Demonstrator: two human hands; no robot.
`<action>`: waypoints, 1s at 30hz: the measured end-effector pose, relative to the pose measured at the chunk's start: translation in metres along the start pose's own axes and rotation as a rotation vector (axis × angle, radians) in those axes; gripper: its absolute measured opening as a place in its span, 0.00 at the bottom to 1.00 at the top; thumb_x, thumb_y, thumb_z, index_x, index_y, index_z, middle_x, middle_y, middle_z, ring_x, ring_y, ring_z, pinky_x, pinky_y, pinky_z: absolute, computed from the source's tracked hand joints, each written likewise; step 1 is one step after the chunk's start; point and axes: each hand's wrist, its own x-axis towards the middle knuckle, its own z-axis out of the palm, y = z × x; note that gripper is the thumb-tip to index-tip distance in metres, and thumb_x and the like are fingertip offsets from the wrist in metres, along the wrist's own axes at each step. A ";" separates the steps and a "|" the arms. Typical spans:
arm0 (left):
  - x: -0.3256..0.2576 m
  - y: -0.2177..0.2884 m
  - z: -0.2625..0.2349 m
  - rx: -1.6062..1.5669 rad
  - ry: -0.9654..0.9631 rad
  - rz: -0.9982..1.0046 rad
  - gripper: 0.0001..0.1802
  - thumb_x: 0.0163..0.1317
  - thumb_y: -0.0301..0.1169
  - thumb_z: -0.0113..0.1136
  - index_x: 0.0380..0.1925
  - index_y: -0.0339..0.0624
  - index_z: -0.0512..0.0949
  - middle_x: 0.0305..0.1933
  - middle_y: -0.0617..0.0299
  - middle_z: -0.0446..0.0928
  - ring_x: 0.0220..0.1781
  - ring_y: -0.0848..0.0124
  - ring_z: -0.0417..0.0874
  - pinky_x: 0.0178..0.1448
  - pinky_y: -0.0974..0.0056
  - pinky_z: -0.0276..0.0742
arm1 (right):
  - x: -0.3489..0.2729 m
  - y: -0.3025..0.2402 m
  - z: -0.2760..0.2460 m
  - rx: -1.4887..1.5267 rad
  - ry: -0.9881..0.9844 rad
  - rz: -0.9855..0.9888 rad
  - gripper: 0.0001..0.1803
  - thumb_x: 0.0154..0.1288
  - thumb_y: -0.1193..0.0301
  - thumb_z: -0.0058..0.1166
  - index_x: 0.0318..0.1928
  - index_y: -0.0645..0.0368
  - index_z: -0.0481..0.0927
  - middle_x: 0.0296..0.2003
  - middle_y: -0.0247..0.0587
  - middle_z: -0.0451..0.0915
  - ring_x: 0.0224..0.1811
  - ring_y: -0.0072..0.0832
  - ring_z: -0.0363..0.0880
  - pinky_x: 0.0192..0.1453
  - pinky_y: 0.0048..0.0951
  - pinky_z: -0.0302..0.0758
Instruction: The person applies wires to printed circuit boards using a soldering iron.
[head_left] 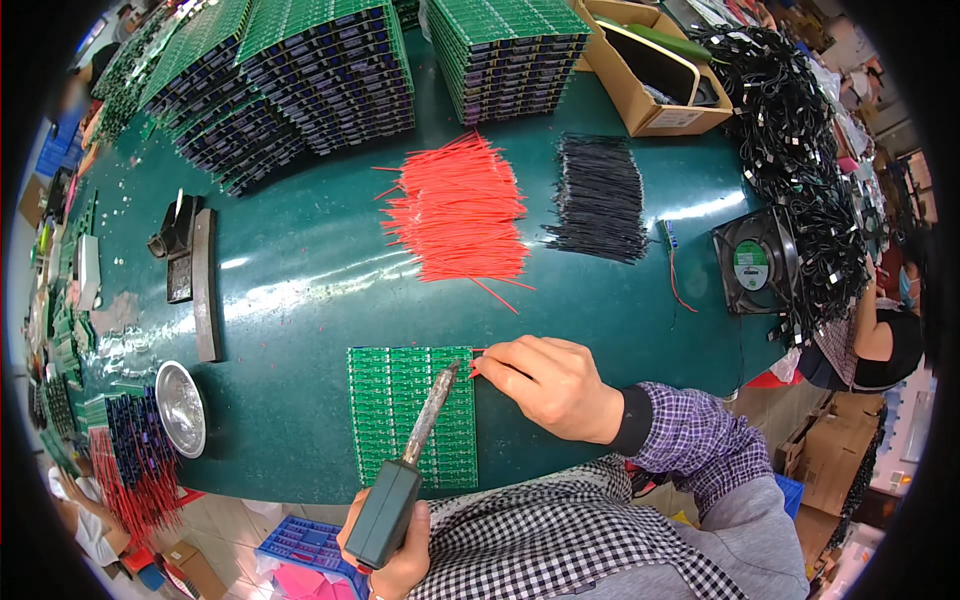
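A green panel of small circuit boards (378, 415) lies flat on the table in front of me. My left hand (408, 560) is closed round the dark handle of a soldering iron (388, 512). The iron's metal shaft slants up across the panel, its tip close to the upper right corner. Beside that corner, my right hand (560, 388) pinches red wire (477, 352) between thumb and fingertips, the wire's end at the panel's edge. Whether tip and wire touch is too small to tell. Farther off lie a pile of red wires (455, 210) and a bundle of black wires (602, 198).
Tall stacks of green panels (325, 80) stand at the back. A cardboard box (640, 95), black fan (755, 262) and heap of black cables (790, 130) occupy the right. Leftward are a metal bar (206, 285), a round metal dish (181, 410) and wired boards (140, 440).
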 end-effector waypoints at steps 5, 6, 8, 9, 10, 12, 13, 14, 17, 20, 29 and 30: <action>0.000 0.007 -0.005 -0.011 -0.048 -0.091 0.20 0.55 0.24 0.74 0.48 0.30 0.81 0.44 0.53 0.83 0.42 0.64 0.83 0.48 0.62 0.78 | 0.001 -0.001 -0.003 0.013 0.059 -0.016 0.12 0.55 0.76 0.63 0.42 0.63 0.83 0.39 0.37 0.82 0.37 0.28 0.83 0.37 0.26 0.79; -0.001 0.006 -0.004 -0.011 -0.046 -0.092 0.20 0.55 0.24 0.74 0.48 0.30 0.81 0.44 0.53 0.83 0.42 0.64 0.83 0.48 0.62 0.78 | 0.001 -0.002 -0.004 0.036 0.096 -0.041 0.12 0.55 0.76 0.63 0.42 0.63 0.83 0.40 0.37 0.83 0.37 0.28 0.83 0.37 0.26 0.79; -0.003 0.006 -0.003 -0.033 -0.004 -0.101 0.20 0.55 0.24 0.74 0.48 0.30 0.81 0.44 0.54 0.83 0.42 0.65 0.83 0.48 0.62 0.78 | -0.003 -0.003 -0.004 0.059 0.132 -0.066 0.12 0.56 0.75 0.62 0.42 0.63 0.83 0.40 0.38 0.83 0.37 0.29 0.83 0.37 0.27 0.80; -0.001 0.009 -0.004 -0.034 -0.004 -0.101 0.20 0.55 0.24 0.74 0.48 0.30 0.81 0.44 0.54 0.83 0.42 0.65 0.83 0.48 0.62 0.78 | -0.006 -0.003 -0.002 0.077 0.113 -0.042 0.12 0.57 0.75 0.62 0.42 0.63 0.82 0.40 0.38 0.83 0.37 0.29 0.84 0.37 0.28 0.80; 0.000 0.014 -0.008 0.026 -0.064 -0.146 0.20 0.56 0.24 0.74 0.48 0.30 0.81 0.43 0.54 0.83 0.42 0.65 0.83 0.47 0.62 0.78 | -0.009 -0.003 -0.001 0.096 0.094 -0.018 0.12 0.57 0.75 0.62 0.43 0.64 0.82 0.40 0.38 0.83 0.36 0.29 0.84 0.38 0.29 0.81; 0.000 0.014 -0.009 0.090 -0.119 -0.191 0.20 0.56 0.25 0.74 0.48 0.30 0.81 0.43 0.54 0.83 0.41 0.65 0.83 0.47 0.62 0.78 | -0.007 -0.003 0.000 0.092 0.078 -0.018 0.12 0.58 0.74 0.62 0.43 0.64 0.82 0.40 0.37 0.83 0.36 0.28 0.84 0.38 0.29 0.82; -0.003 0.006 -0.005 0.019 -0.060 -0.135 0.20 0.56 0.25 0.74 0.48 0.31 0.81 0.43 0.54 0.83 0.41 0.65 0.83 0.47 0.62 0.78 | -0.007 -0.004 0.000 0.086 0.061 -0.017 0.11 0.58 0.74 0.61 0.42 0.63 0.82 0.40 0.37 0.83 0.35 0.28 0.84 0.38 0.29 0.82; -0.005 0.003 -0.003 -0.053 -0.002 -0.079 0.19 0.57 0.25 0.74 0.48 0.31 0.81 0.43 0.55 0.83 0.41 0.65 0.83 0.46 0.62 0.79 | -0.006 -0.004 -0.001 0.086 0.061 -0.016 0.11 0.58 0.74 0.61 0.42 0.63 0.82 0.40 0.37 0.83 0.35 0.28 0.84 0.38 0.29 0.82; -0.005 0.000 -0.005 -0.032 -0.043 -0.070 0.19 0.57 0.25 0.74 0.48 0.31 0.81 0.42 0.55 0.83 0.40 0.66 0.84 0.46 0.62 0.79 | -0.006 -0.005 -0.002 0.111 0.041 0.002 0.12 0.54 0.77 0.63 0.42 0.64 0.84 0.39 0.41 0.85 0.33 0.30 0.85 0.35 0.30 0.83; -0.002 0.007 -0.006 -0.017 -0.094 -0.135 0.19 0.57 0.25 0.73 0.48 0.31 0.81 0.41 0.55 0.84 0.39 0.67 0.84 0.45 0.63 0.79 | -0.007 -0.005 -0.001 0.103 0.025 0.014 0.12 0.54 0.76 0.63 0.42 0.63 0.83 0.39 0.39 0.85 0.33 0.29 0.85 0.35 0.29 0.82; -0.003 0.000 -0.001 0.017 -0.038 0.013 0.15 0.56 0.25 0.74 0.43 0.31 0.83 0.35 0.57 0.83 0.33 0.68 0.82 0.39 0.64 0.77 | -0.007 -0.006 -0.001 0.056 0.017 0.009 0.11 0.55 0.76 0.63 0.40 0.61 0.83 0.39 0.36 0.85 0.33 0.27 0.85 0.34 0.28 0.81; -0.002 0.002 0.000 0.016 -0.039 0.013 0.15 0.56 0.25 0.74 0.43 0.31 0.83 0.35 0.57 0.83 0.33 0.68 0.82 0.39 0.64 0.77 | -0.007 -0.006 0.000 0.056 0.020 0.006 0.11 0.55 0.75 0.63 0.40 0.61 0.83 0.39 0.36 0.85 0.33 0.27 0.85 0.34 0.28 0.81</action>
